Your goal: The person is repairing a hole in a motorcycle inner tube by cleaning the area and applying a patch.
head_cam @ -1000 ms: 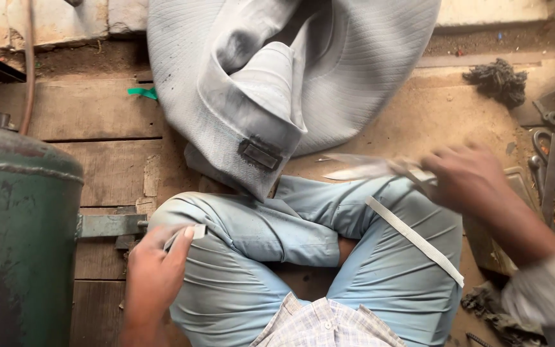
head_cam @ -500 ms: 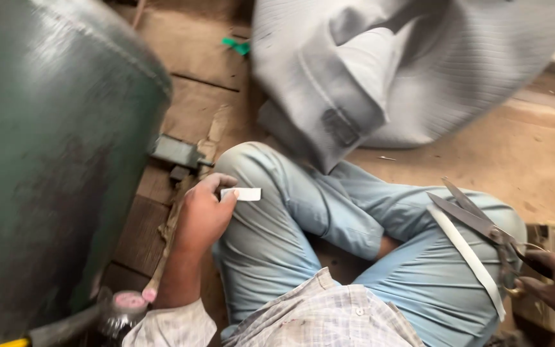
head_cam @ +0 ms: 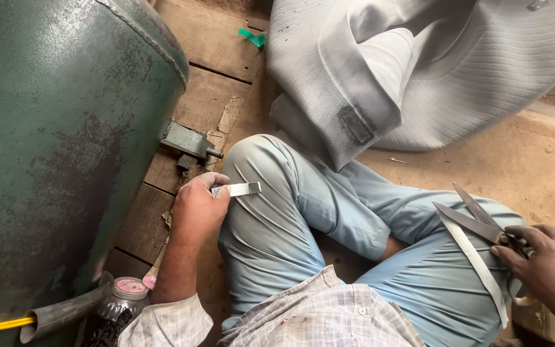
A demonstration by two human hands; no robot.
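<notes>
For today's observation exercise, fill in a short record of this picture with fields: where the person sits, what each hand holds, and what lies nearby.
Setting: person sitting cross-legged on a wooden plank floor
Left hand: fingers closed around a small flat pale strip, resting by the left knee
Right hand: grips scissors, blades open, over the right knee
White strip: lies across the right thigh, under the scissors
Grey garment: spread on the floor ahead of the knees
Green tank: stands to the left
Small jar: beside the tank's base

Left hand [head_cam: 197, 212] at the knee, fingers curled tight; right hand [head_cam: 547, 263] low, fingers bent in a grip.
</notes>
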